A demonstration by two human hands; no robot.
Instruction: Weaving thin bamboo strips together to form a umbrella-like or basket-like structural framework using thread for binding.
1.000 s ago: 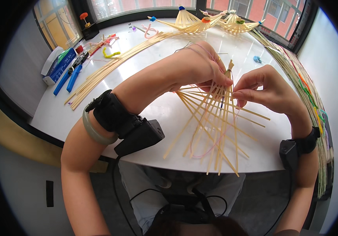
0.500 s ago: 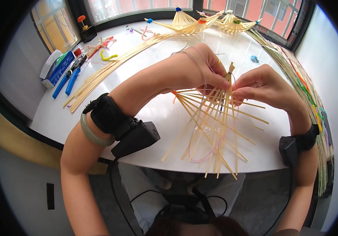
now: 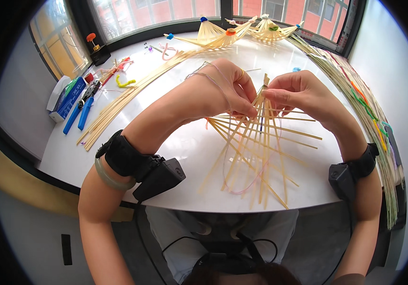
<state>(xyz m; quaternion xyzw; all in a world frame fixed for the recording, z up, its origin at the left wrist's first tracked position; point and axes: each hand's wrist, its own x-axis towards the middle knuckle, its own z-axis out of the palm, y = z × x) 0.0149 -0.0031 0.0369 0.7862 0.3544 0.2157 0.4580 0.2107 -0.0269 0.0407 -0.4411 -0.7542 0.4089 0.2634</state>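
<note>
A fan of pale bamboo strips (image 3: 262,156) is held up over the white table, narrow gathered end on top and loose ends spread toward me. My left hand (image 3: 227,90) closes its fingertips on strips at the fan's left side. Just below the gathered tip, my right hand (image 3: 301,95) pinches the bundle between thumb and fingers. Thin pinkish thread (image 3: 242,192) loops over the back of my left hand and hangs down among the strips. Where the strips cross behind my fingers is hidden. At the left, an orange tie (image 3: 207,122) gathers another group of strips crossing the fan.
Blue-handled pliers (image 3: 84,113) lie by a tissue box (image 3: 67,99) on the left. Long loose strips (image 3: 137,92) curve across behind my left arm. Finished-looking woven strip pieces (image 3: 230,38) stand by the window. Bundled strips (image 3: 356,90) and coloured pipe cleaners (image 3: 368,108) line the right edge.
My right fingers have gone up the bundle toward its gathered tip. The left fingertips have shifted down and away from the tip. The whole view has swung slightly.
</note>
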